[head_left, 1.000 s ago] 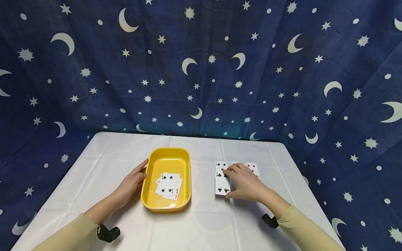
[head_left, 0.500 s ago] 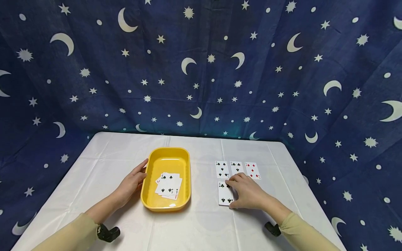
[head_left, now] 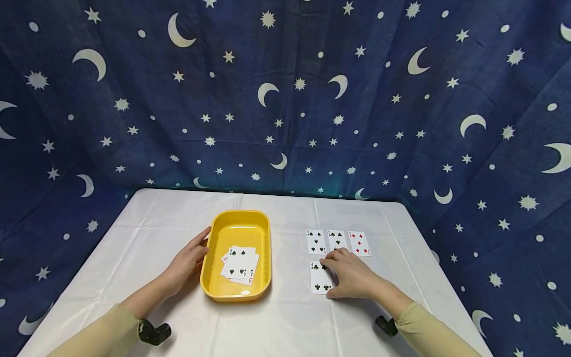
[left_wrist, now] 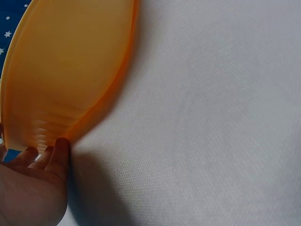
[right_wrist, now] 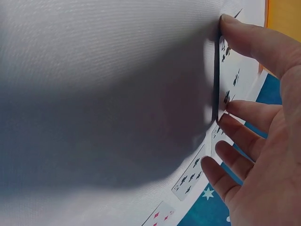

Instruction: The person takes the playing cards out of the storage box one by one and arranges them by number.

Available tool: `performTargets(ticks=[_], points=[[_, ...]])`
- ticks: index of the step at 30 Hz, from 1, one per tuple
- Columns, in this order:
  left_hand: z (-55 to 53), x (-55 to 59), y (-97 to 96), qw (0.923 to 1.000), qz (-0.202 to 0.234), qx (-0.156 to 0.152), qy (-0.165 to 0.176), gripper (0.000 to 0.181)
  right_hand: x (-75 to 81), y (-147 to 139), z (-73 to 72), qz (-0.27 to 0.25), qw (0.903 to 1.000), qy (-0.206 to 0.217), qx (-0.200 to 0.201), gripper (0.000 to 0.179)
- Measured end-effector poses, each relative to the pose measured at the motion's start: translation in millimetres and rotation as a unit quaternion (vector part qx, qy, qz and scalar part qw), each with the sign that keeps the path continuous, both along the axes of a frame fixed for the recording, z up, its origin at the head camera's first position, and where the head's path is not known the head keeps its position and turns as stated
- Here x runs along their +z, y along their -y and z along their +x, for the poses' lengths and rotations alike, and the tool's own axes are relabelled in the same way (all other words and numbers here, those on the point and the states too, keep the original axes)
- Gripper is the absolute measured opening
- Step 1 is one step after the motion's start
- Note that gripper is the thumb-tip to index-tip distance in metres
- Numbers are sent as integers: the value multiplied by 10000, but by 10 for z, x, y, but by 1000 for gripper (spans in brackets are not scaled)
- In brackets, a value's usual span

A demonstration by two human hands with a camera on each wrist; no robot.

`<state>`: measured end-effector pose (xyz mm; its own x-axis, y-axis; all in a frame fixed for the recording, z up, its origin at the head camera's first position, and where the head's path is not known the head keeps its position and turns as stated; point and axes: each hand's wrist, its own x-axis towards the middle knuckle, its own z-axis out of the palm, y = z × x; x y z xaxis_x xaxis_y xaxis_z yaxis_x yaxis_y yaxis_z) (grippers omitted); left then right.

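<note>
Four of clubs [head_left: 321,285] drawn back — five of spades [head_left: 316,242] uncovered.
Head view: a second ago the five of spades was overlapped; now the four is held nearer, left of the right grip [head_left: 350,275], beside which — just beyond — five of clubs [head_left: 336,240] and five of diamonds [head_left: 359,243] are laid; by judgement, fours are being kept apart from fives. In the yellow tray [head_left: 238,234], right of the left grip [head_left: 187,258], a loose pile is topped by four of spades [head_left: 241,263]. Left wrist view: the tray's wall is touched by extended fingers. Right wrist view: the four is pinched; its thickness cannot be told.
</note>
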<state>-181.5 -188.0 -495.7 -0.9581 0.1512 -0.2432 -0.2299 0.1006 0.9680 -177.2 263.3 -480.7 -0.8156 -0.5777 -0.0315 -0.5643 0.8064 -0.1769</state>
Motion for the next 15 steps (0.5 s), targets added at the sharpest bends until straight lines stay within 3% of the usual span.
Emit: performTargets(ticks=[15], points=[[3, 4, -5, 10000, -21, -8, -12, 65, -12, -5, -12, -32, 9999, 105, 48, 79]])
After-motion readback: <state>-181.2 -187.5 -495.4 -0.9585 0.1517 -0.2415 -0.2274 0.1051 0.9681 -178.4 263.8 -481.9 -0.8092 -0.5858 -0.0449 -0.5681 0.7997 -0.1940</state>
